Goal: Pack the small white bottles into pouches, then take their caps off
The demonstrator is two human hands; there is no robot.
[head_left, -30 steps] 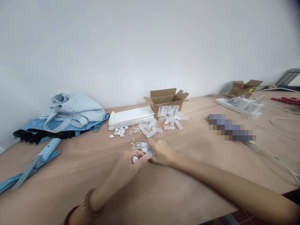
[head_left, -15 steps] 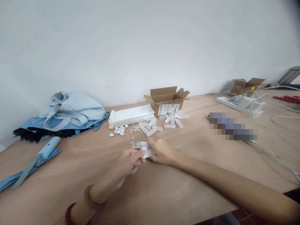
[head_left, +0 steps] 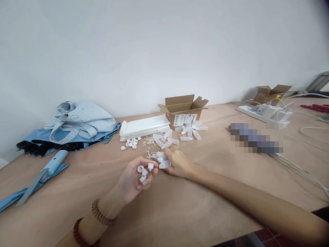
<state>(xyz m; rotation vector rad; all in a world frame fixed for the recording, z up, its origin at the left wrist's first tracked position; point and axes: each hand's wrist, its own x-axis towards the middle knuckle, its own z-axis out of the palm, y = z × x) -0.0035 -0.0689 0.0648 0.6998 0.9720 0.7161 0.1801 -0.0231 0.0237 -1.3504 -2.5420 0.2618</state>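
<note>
My left hand (head_left: 136, 176) is turned palm up and cups several small white caps (head_left: 143, 178), one of them pinched at the fingertips. Close beside it, my right hand (head_left: 178, 163) is closed around a few small translucent squeeze bottles (head_left: 163, 164) lying side by side. Thin white strings (head_left: 151, 153) trail to the left from the bottles. Beyond my hands lies a pile of loose translucent bottles (head_left: 166, 137). To its left are a heap of short white strings (head_left: 149, 140) and a cluster of white caps (head_left: 132, 142).
Behind the pile stand an open cardboard box (head_left: 185, 115) and a stack of white flat packs (head_left: 144, 127). A blue umbrella (head_left: 55, 163) and a pale cloth bag (head_left: 84, 118) lie at left. At right are a power strip (head_left: 264, 115), cables and a pixelated object (head_left: 254, 139).
My left hand has drawn back slightly from the bottles and turned palm up, so the caps in it now show. My right hand keeps its hold on the bottles.
</note>
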